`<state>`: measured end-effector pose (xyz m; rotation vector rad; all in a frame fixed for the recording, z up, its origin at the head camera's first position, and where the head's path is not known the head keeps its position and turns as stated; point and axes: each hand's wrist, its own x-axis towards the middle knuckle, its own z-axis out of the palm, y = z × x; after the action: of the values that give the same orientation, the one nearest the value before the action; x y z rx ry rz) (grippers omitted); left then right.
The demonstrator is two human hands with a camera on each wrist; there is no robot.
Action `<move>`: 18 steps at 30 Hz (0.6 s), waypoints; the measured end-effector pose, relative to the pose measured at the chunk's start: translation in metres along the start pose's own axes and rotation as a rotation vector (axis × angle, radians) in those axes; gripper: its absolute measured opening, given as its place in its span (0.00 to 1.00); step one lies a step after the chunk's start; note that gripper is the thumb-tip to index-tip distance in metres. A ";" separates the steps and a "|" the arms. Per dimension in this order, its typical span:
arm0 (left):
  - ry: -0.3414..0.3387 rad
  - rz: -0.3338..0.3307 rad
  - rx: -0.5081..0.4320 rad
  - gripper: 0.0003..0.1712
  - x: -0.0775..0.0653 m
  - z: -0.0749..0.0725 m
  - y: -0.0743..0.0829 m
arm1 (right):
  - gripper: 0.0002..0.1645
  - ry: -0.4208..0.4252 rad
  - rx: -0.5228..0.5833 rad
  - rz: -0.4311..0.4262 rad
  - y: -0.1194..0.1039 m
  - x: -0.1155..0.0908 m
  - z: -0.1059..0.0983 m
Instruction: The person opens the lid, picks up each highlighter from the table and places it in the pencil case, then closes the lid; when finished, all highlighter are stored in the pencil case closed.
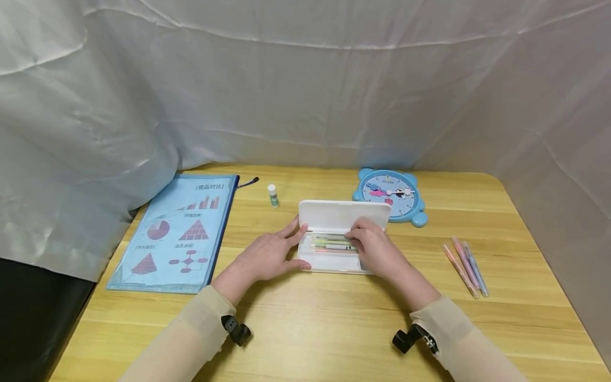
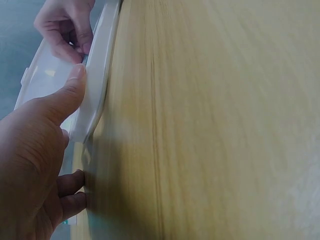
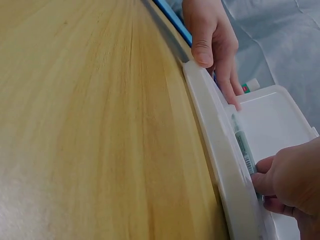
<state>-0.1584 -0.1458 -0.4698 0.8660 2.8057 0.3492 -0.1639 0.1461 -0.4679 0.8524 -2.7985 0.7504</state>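
Observation:
A white pencil case lies on the table with its lid raised at the back. Several pens lie inside it. My left hand holds the case's left end, the thumb at the front corner and the fingers toward the back. Over the right part of the case, my right hand pinches a grey-green pen with a barcode, seen lying along the case in the right wrist view. The far end of that pen is hidden by the right fingers.
Left of the case lies a blue zip folder printed with charts. A glue stick stands behind it. A blue toy clock sits behind the raised lid. Several capped pens lie to the right. Grey cloth hangs behind the table.

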 end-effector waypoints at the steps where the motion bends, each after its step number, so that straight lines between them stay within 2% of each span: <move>1: 0.000 0.000 0.001 0.57 0.000 0.000 0.000 | 0.11 0.000 -0.006 0.002 0.000 0.000 0.000; 6: -0.001 -0.005 0.007 0.57 -0.001 -0.001 0.000 | 0.10 -0.012 -0.032 0.010 -0.003 0.003 0.000; 12: -0.001 -0.011 0.005 0.57 -0.001 0.002 0.000 | 0.08 -0.012 -0.003 0.037 -0.001 0.004 0.000; 18: -0.002 -0.010 0.012 0.56 -0.001 0.001 0.001 | 0.07 -0.056 0.057 0.093 0.001 0.000 -0.014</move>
<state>-0.1573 -0.1454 -0.4709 0.8538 2.8128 0.3300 -0.1650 0.1537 -0.4568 0.7677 -2.8963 0.8368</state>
